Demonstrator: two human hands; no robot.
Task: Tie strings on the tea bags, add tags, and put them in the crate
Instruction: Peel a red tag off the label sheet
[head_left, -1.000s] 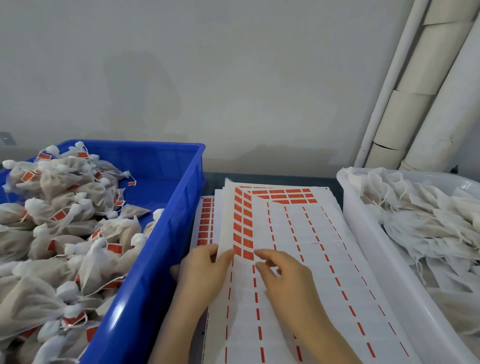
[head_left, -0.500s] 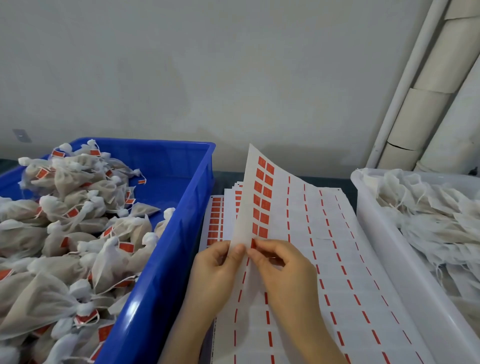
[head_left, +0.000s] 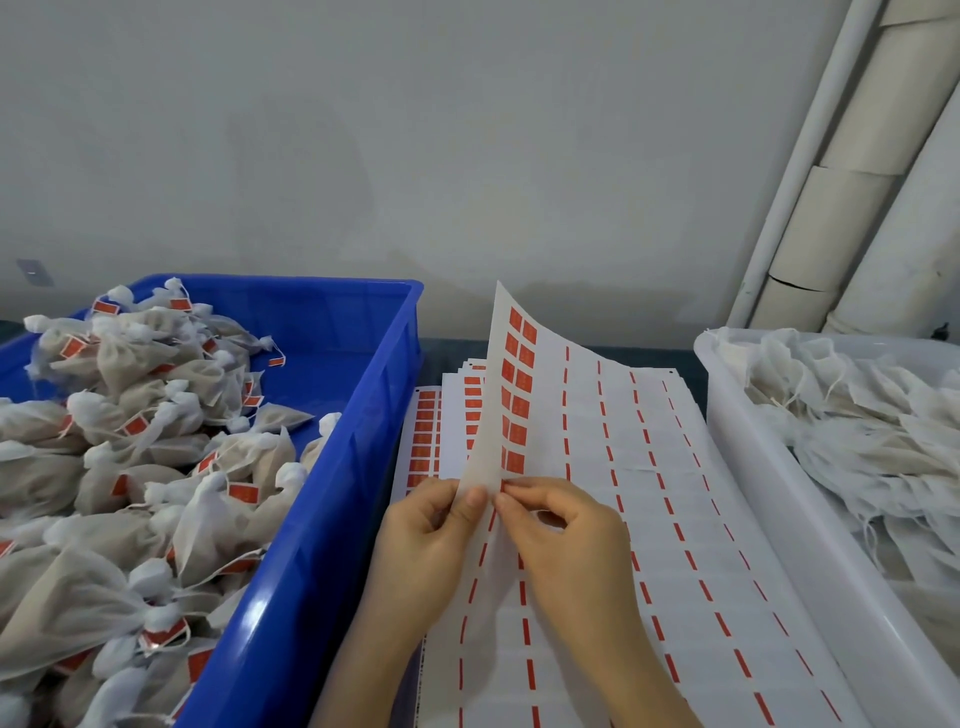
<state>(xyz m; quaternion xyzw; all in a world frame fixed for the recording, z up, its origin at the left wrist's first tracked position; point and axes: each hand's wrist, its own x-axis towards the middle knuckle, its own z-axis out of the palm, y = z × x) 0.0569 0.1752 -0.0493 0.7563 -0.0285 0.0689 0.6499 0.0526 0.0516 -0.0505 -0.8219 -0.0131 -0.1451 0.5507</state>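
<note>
both my bare forearms come up from the bottom edge, angled in toward each other. my left hand (head_left: 431, 535) has its palm turned to the right, thumb on the near face and fingers behind, pinching the raised edge of the sticker sheet (head_left: 491, 415). my right hand (head_left: 569, 545) sits just beside it, back facing up, with forefinger and thumb tips curled together on that same edge (the other fingers tuck loosely beneath). the two hands' fingertips nearly touch.
</note>
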